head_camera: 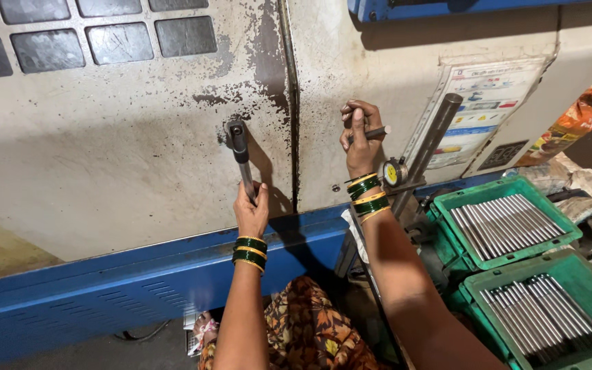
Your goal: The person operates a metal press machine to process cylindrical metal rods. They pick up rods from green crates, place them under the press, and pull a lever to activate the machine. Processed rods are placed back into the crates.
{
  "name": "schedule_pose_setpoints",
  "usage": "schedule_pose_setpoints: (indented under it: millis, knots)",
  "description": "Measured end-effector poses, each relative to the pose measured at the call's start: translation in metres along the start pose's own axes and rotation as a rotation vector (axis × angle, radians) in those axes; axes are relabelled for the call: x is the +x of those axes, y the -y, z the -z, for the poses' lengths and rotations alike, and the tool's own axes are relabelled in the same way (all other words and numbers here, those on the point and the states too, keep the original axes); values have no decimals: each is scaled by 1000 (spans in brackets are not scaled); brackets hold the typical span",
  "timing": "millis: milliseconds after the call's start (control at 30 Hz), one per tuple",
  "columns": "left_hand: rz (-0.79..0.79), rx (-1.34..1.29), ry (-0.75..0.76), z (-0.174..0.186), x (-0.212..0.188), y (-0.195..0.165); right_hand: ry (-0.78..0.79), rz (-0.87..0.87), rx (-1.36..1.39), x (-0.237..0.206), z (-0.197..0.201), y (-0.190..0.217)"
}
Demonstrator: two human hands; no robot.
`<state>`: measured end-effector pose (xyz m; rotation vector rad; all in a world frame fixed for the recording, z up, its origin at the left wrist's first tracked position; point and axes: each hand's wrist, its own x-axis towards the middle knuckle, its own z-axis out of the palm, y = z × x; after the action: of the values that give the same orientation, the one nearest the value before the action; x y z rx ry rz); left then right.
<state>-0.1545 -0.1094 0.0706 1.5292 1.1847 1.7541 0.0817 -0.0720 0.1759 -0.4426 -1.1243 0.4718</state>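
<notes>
The left hand is closed around the door handle of the machine door, which stands shut. The right hand grips a short steel rod against the panel. More rods fill two green trays.

Machine shop or factory floor: a large, worn machine housing with a blue base, green crates of identical steel rods, a dial gauge, and apparently a safety chart on the panel
</notes>
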Motion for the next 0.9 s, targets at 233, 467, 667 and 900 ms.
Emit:
schedule_pose_setpoints:
  millis: [233,467,667,900]
  knots:
    - [16,-17,10,1,-2,-4,-8,10,3,0,-1,-2]
    - [10,-3,4,0,-1,0,-12,1,29,-1,-1,-3]
    - [43,-24,-2,-1,-3,1,-31,2,31,-1,-2,-6]
    - [19,-24,-9,-1,-1,-3,-42,9,30,-1,-3,-6]
